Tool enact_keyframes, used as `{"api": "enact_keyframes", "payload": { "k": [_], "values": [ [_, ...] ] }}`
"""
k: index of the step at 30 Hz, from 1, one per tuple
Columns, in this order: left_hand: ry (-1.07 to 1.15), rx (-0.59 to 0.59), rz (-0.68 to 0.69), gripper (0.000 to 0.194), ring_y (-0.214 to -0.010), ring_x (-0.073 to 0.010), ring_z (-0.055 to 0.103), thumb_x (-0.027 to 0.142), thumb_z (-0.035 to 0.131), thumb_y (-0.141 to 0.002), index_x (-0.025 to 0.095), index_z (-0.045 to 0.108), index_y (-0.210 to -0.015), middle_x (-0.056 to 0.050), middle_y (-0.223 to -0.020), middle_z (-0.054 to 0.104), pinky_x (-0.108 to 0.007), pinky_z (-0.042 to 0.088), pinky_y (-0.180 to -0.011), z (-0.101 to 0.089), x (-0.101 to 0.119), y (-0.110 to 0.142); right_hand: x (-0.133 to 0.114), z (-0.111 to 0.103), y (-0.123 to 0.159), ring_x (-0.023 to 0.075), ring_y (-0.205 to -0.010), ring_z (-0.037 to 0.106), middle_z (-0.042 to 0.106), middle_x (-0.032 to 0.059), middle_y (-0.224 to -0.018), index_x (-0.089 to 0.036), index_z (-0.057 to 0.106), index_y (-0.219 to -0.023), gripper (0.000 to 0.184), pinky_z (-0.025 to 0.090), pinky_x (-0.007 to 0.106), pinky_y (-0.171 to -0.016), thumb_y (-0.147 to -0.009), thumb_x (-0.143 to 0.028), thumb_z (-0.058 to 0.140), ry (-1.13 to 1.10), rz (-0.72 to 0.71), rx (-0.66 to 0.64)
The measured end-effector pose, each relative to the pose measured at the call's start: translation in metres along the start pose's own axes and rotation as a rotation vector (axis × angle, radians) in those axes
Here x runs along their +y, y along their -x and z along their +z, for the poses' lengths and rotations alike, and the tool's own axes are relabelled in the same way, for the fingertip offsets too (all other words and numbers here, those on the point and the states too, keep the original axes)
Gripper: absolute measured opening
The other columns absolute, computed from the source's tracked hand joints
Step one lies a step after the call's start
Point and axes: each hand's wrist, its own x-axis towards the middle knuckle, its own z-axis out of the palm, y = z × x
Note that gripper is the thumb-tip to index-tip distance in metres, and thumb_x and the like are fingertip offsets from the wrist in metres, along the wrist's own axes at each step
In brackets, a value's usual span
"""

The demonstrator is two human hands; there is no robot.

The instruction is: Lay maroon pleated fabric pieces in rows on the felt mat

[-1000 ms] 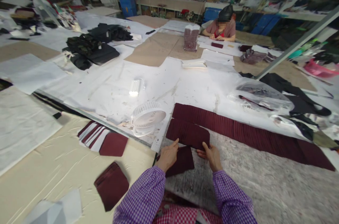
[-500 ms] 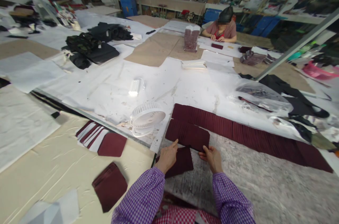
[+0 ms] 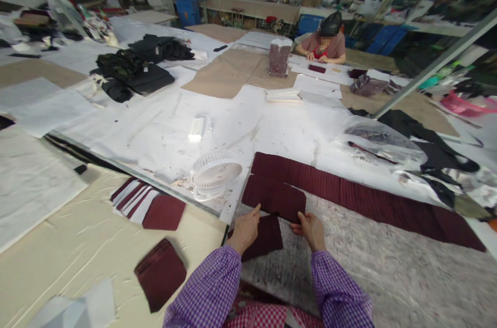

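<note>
My left hand (image 3: 244, 230) and my right hand (image 3: 311, 229) pinch the near edge of a short row of overlapped maroon fabric pieces (image 3: 274, 197), fingers closed on it. Under my left hand lies a single maroon piece (image 3: 266, 237). Behind this row a long band of overlapped maroon pieces (image 3: 365, 196) runs away to the right across the grey felt surface (image 3: 388, 271).
A small white fan (image 3: 214, 174) lies flat left of the rows. Fanned maroon and white pieces (image 3: 149, 204) and a maroon stack (image 3: 160, 272) rest on the cream sheet at left. Black garments (image 3: 132, 72) lie far left. A person (image 3: 325, 41) works at the far table beside a tall stack (image 3: 280, 56).
</note>
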Motion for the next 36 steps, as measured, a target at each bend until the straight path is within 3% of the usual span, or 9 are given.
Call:
{"api": "enact_keyframes", "payload": {
  "k": [8, 22, 30, 33, 36],
  "values": [
    [-0.018, -0.006, -0.007, 0.027, -0.090, -0.0185, 0.064, 0.015, 0.037, -0.090, 0.015, 0.055, -0.111, -0.011, -0.141, 0.041, -0.036, 0.051, -0.078, 0.002, -0.001, -0.001, -0.012, -0.007, 0.005, 0.0088, -0.050, 0.057, 0.062, -0.0026, -0.068, -0.014, 0.058, -0.094, 0.021, 0.051, 0.025, -0.053, -0.090, -0.034, 0.052, 0.161, -0.023, 0.048],
    [-0.032, 0.013, 0.000, 0.026, -0.090, -0.0178, 0.064, 0.017, 0.038, -0.091, 0.014, 0.055, -0.111, -0.010, -0.140, 0.042, -0.035, 0.052, -0.078, 0.005, -0.003, -0.003, -0.004, -0.010, -0.004, 0.0107, -0.052, 0.061, 0.063, -0.0022, -0.064, -0.012, 0.059, -0.093, 0.034, 0.053, 0.027, -0.055, -0.088, -0.046, 0.052, 0.406, -0.066, 0.001],
    [-0.042, 0.009, -0.003, 0.028, -0.089, -0.0173, 0.065, 0.016, 0.038, -0.090, 0.015, 0.054, -0.113, -0.009, -0.141, 0.041, -0.036, 0.052, -0.079, 0.006, -0.003, -0.001, 0.000, -0.006, -0.010, 0.0089, -0.051, 0.058, 0.061, -0.0032, -0.063, -0.013, 0.059, -0.083, 0.031, 0.050, 0.025, -0.054, -0.092, -0.040, 0.047, 0.607, -0.160, -0.007],
    [-0.045, 0.010, -0.001, 0.028, -0.090, -0.0170, 0.064, 0.016, 0.038, -0.091, 0.015, 0.053, -0.114, -0.009, -0.141, 0.042, -0.036, 0.052, -0.080, 0.006, -0.004, -0.001, -0.003, -0.012, -0.006, 0.0109, -0.054, 0.059, 0.061, -0.0022, -0.064, -0.013, 0.059, -0.086, 0.032, 0.050, 0.028, -0.059, -0.089, -0.043, 0.050, 0.712, -0.219, 0.051],
    [-0.047, 0.009, -0.002, 0.027, -0.090, -0.0170, 0.064, 0.017, 0.039, -0.091, 0.015, 0.054, -0.113, -0.009, -0.140, 0.042, -0.036, 0.052, -0.080, 0.005, -0.003, -0.001, -0.010, -0.019, -0.001, 0.0186, -0.064, 0.062, 0.061, 0.0016, -0.066, -0.012, 0.056, -0.101, 0.038, 0.048, 0.035, -0.064, -0.087, -0.047, 0.050, 0.824, -0.329, 0.147]
  ]
}}
